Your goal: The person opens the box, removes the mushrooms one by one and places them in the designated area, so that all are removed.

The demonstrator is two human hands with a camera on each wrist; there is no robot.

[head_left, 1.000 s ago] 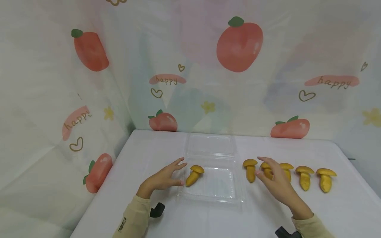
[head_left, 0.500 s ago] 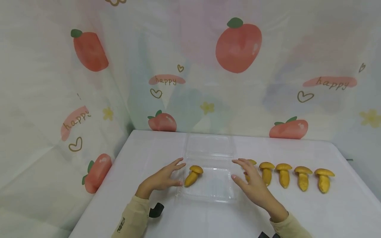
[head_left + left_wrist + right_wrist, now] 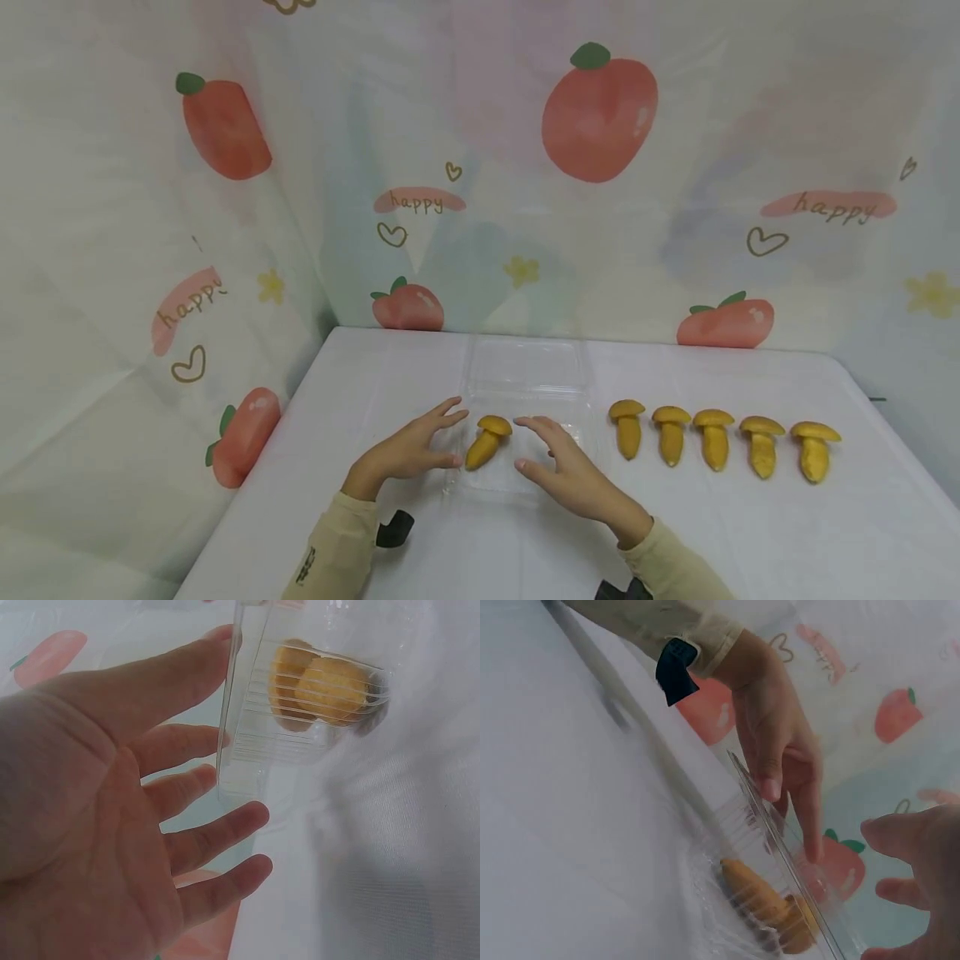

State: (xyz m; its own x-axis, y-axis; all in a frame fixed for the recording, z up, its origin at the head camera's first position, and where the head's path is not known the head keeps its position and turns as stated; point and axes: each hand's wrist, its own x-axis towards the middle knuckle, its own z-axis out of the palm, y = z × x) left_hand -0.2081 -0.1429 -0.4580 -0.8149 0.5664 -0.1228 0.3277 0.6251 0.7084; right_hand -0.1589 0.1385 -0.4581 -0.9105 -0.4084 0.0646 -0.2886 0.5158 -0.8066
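A clear plastic clamshell box [image 3: 528, 364] lies open on the white table, its lid folded back away from me. Inside its near half, at the left, lies one yellow mushroom [image 3: 487, 442], tilted. At the box's left rim is my left hand [image 3: 408, 450], fingers spread and thumb tip by the edge; the left wrist view shows its palm [image 3: 90, 817] holding nothing. Over the right part of the box hovers my right hand [image 3: 573, 479], fingers apart and nothing in them. In the right wrist view the mushroom [image 3: 757, 892] shows through the box wall.
Several more yellow mushrooms [image 3: 715, 440] lie in a row on the table [image 3: 750, 542] to the right of the box. A fruit-printed cloth [image 3: 450, 100] hangs behind and to the left. Black wrist mounts [image 3: 395, 529] stick out below the sleeves.
My right hand has moved left, from above the row of mushrooms to over the box, uncovering the row. The left hand and the mushroom in the box have stayed put.
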